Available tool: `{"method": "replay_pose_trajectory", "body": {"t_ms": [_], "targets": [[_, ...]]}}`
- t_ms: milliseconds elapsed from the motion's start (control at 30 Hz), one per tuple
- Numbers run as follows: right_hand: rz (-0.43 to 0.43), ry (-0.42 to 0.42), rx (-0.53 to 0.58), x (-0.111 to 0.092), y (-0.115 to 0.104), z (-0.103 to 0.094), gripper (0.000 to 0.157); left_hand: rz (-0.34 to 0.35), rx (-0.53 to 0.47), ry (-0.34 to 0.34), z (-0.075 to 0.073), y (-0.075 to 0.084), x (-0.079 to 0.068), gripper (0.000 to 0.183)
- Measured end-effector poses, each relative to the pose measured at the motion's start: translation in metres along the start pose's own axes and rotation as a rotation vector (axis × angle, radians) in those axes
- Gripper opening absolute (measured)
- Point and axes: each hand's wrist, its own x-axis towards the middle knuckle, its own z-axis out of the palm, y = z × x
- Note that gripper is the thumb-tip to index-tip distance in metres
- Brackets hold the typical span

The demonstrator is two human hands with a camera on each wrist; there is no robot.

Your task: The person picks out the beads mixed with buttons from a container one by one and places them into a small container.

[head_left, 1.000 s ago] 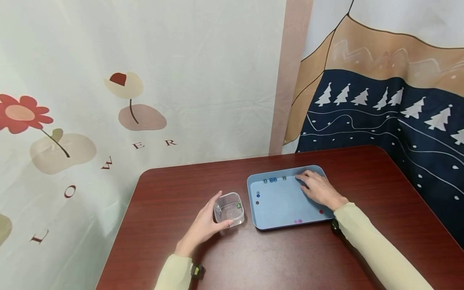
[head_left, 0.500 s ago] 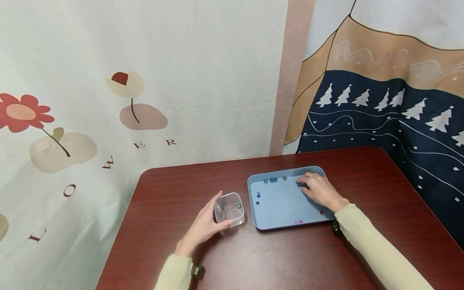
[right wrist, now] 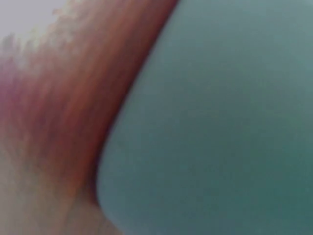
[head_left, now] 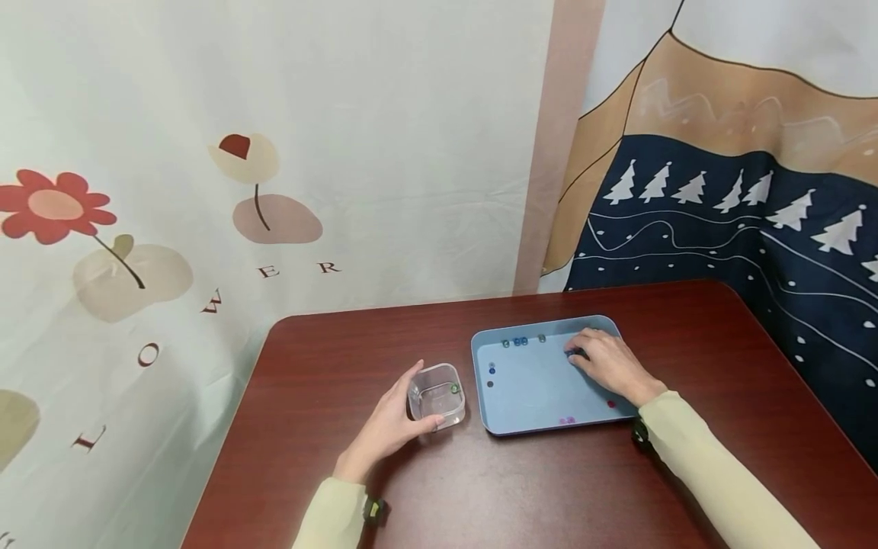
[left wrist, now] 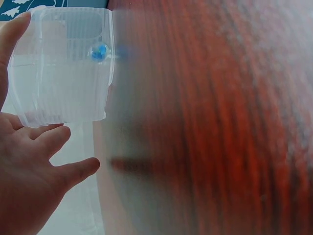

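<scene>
In the head view my left hand (head_left: 384, 431) holds a clear plastic container (head_left: 437, 396) by its left side, thumb at the front and fingers behind. One glass marble (left wrist: 100, 52) with blue in it lies inside, against the wall, in the left wrist view. My right hand (head_left: 607, 364) reaches into the shallow blue tray (head_left: 535, 393). Its thumb and fingers pinch a dark blue marble (head_left: 573, 351), partly covered by the fingers. The right wrist view is blurred and shows the tray's rounded corner (right wrist: 115, 196), not the fingertips.
Several marbles (head_left: 521, 341) line the tray's far wall. Blue and dark ones (head_left: 491, 370) lie near its left side, pink ones (head_left: 566, 420) at the front and a red one (head_left: 611, 404) at front right. A reddish-brown table (head_left: 329, 366) meets a printed curtain (head_left: 411, 152) behind.
My right fingers have drawn back slightly from the tray's far wall, and a dark blue marble now shows at their tips. The left hand and container stay in place; the head view shifts slightly.
</scene>
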Motion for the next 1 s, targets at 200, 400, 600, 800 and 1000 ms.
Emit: {"method": "replay_pose_trajectory", "body": {"t_ms": [200, 400, 600, 800, 1000], "targets": [[-0.005, 0.020, 0.023, -0.008, -0.005, -0.012, 0.023, -0.011, 0.000, -0.011, -0.001, 0.003, 0.000, 0.103], [-0.051, 0.078, 0.031, -0.014, -0.010, -0.024, 0.023, -0.007, 0.003, -0.009, -0.002, 0.002, 0.000, 0.104], [-0.110, 0.142, 0.033, -0.019, -0.019, -0.029, 0.022, -0.010, 0.000, -0.012, -0.002, 0.002, 0.000, 0.104], [-0.156, 0.211, 0.074, -0.023, -0.032, -0.027, 0.022, -0.007, 0.003, -0.011, -0.001, 0.001, -0.001, 0.104], [-0.168, 0.280, 0.113, -0.025, -0.045, -0.024, 0.024, 0.009, 0.009, -0.004, -0.001, 0.001, -0.001, 0.104]]}}
